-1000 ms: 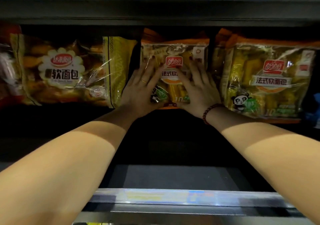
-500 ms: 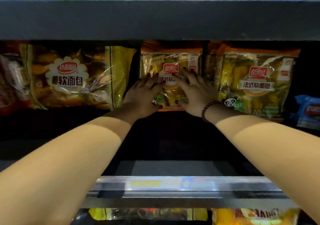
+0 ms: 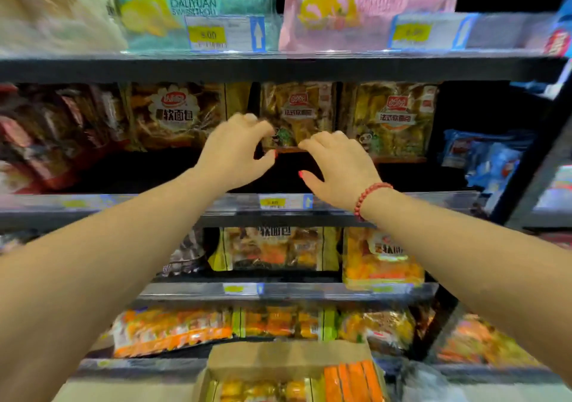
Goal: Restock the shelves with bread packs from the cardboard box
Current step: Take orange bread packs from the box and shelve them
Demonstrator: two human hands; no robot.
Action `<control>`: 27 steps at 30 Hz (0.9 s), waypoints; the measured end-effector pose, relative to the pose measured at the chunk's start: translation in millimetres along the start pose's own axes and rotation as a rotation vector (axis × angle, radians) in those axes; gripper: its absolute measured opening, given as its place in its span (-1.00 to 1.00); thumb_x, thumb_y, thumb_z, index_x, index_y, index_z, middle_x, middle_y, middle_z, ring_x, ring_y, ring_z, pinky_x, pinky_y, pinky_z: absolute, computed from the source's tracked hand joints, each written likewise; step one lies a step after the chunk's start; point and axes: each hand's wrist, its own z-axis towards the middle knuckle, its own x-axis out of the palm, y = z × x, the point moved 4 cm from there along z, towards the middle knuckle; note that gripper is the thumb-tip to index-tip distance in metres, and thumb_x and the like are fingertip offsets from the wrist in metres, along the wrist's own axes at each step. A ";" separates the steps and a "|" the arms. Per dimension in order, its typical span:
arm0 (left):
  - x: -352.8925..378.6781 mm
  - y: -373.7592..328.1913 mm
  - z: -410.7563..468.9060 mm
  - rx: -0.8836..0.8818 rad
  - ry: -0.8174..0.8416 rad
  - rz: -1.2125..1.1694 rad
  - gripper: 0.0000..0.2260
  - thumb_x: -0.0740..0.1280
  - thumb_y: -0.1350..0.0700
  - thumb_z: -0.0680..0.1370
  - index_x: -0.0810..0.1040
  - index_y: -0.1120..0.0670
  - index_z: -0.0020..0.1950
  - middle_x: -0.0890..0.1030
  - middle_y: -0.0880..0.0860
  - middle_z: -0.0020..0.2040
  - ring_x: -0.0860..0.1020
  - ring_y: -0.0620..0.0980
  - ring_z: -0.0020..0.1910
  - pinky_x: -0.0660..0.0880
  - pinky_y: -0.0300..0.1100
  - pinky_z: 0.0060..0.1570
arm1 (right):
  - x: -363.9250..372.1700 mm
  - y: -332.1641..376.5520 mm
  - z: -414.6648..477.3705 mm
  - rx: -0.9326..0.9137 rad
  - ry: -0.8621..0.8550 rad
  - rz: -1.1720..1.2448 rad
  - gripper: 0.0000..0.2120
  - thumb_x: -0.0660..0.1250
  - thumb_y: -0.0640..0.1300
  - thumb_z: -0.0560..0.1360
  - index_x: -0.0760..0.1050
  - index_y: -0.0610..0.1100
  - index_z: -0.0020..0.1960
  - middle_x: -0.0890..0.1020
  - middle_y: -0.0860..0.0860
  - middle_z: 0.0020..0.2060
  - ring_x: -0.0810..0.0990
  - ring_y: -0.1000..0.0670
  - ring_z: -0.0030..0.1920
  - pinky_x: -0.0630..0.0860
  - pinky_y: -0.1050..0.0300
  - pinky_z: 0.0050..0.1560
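A yellow bread pack (image 3: 298, 110) with a red logo stands upright deep on the middle shelf (image 3: 278, 206), beside a matching pack (image 3: 394, 116) on its right. My left hand (image 3: 236, 154) and my right hand (image 3: 339, 166) hover in front of the shelf, fingers loosely curled and apart, holding nothing and clear of the pack. A red bead bracelet circles my right wrist. The cardboard box (image 3: 291, 358) sits at the bottom centre, holding several more bread packs (image 3: 266, 389) and orange-edged ones (image 3: 353, 380).
A brown soft-bread pack (image 3: 176, 113) stands left of the placed pack. Teal (image 3: 192, 2) and pink (image 3: 368, 2) Swiss roll bags fill the top shelf. Blue packs (image 3: 483, 160) lie at the right. Lower shelves hold more orange and yellow packs (image 3: 275, 250). Price tags line the shelf rails.
Both hands have let go of the yellow pack and pulled back out of the shelf. The view has drawn back and down, now showing the lower shelves and the box.
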 end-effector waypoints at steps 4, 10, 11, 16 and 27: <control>-14.3 -23.0 -57.8 0.071 -0.012 -0.049 -0.63 0.36 -0.01 0.53 0.55 0.11 0.29 0.59 0.11 0.19 0.51 0.13 0.19 0.52 0.07 0.07 | -14.3 29.0 -48.4 -0.027 -0.026 0.047 -0.56 0.26 0.07 0.52 0.40 -0.08 0.34 0.52 -0.03 0.18 0.47 -0.12 0.14 0.43 -0.01 0.04; -2.6 -36.6 -147.7 0.034 0.089 -0.100 -0.61 0.35 -0.01 0.50 0.57 0.16 0.26 0.61 0.15 0.13 0.54 0.21 0.13 0.53 0.09 0.04 | -1.8 60.6 -123.4 0.039 0.038 0.118 -0.59 0.27 0.06 0.51 0.44 -0.10 0.28 0.54 -0.05 0.13 0.46 -0.13 0.14 0.41 -0.04 0.09; 3.4 -36.9 -164.4 0.018 0.116 -0.115 -0.60 0.33 -0.02 0.50 0.57 0.16 0.26 0.61 0.16 0.13 0.53 0.22 0.13 0.53 0.09 0.04 | 4.3 66.2 -137.4 0.054 0.054 0.136 -0.60 0.27 0.05 0.50 0.44 -0.09 0.28 0.54 -0.04 0.14 0.46 -0.13 0.15 0.41 -0.04 0.10; 37.1 -37.8 -236.9 -0.080 0.248 -0.164 -0.64 0.36 -0.01 0.53 0.56 0.11 0.28 0.61 0.13 0.14 0.52 0.18 0.17 0.53 0.05 0.03 | 41.8 86.4 -194.8 0.089 0.176 0.152 -0.61 0.28 0.06 0.50 0.45 -0.08 0.26 0.55 -0.03 0.11 0.47 -0.11 0.10 0.41 0.00 0.02; 142.3 -43.7 -359.6 -0.336 0.595 -0.271 -0.62 0.34 -0.07 0.53 0.54 0.04 0.30 0.58 0.08 0.21 0.48 0.14 0.24 0.50 0.02 0.08 | 152.4 90.5 -310.1 0.442 0.533 0.307 -0.58 0.26 0.10 0.48 0.42 -0.03 0.28 0.52 -0.03 0.16 0.42 -0.12 0.21 0.44 -0.11 0.16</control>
